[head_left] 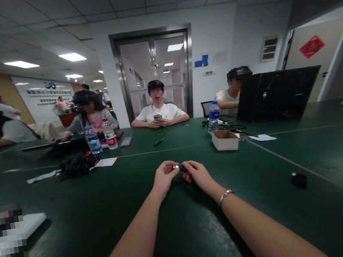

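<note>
Holding a small dark stick (pixel 183 168) with a metal end between both hands, left of the box (pixel 225 141) and nearer than it. Pinching the metal end with thumb and fingertips of the left hand (pixel 166 175); gripping the dark body in the right hand (pixel 198 173), with thumb and fingers drawn narrow. Wearing a bracelet (pixel 225 196) on the right wrist, also nearer than the box. Facing a bottle (pixel 213 117) just behind the box, and paper (pixel 263 137) near the right of it. Across the desk (pixel 106 208), facing a slim tool (pixel 159 141) left of the box and farther back, with a dark tangle (pixel 75 165) well to the left of the box. Having a black piece (pixel 298 181) right of the box and nearer. Behind the box and to the left of it, facing a co-worker (pixel 160 112) with a phone (pixel 158 117).
</note>
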`<control>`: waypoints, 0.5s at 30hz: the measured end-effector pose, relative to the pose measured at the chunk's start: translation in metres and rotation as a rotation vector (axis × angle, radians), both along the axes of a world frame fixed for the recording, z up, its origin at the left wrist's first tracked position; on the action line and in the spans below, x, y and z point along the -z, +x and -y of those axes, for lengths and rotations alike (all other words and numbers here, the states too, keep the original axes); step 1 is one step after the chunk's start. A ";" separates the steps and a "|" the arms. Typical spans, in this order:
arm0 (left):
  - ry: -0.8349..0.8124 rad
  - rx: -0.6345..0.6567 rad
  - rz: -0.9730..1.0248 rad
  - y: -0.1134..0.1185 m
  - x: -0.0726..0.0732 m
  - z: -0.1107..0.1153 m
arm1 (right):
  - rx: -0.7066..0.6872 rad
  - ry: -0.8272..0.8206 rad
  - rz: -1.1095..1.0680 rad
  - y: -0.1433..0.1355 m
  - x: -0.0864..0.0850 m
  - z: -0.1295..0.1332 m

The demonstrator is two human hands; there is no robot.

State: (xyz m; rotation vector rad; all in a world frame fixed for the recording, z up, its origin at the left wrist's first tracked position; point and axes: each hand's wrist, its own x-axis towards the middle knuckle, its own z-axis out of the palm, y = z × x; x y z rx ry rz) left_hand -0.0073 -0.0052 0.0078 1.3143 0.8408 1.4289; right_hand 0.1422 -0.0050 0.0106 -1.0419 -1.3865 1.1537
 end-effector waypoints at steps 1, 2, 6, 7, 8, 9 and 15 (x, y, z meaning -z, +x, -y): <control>-0.009 -0.010 0.001 0.001 0.000 0.000 | 0.004 0.005 -0.002 0.000 0.000 0.000; -0.030 -0.027 0.008 0.001 0.001 -0.001 | 0.008 0.012 -0.003 0.000 0.001 0.000; -0.165 -0.122 0.056 0.003 0.006 -0.007 | 0.020 0.023 0.003 0.000 0.003 -0.001; -0.173 -0.134 0.041 0.002 0.007 -0.008 | 0.022 0.019 0.005 0.000 0.003 -0.001; -0.166 -0.139 0.013 0.002 0.008 -0.009 | 0.023 0.016 0.006 0.000 0.003 -0.001; -0.146 -0.133 -0.020 0.001 0.009 -0.009 | 0.025 0.012 0.007 0.000 0.003 -0.001; -0.120 -0.092 0.030 -0.001 0.004 -0.005 | 0.036 -0.001 0.014 -0.001 0.003 -0.002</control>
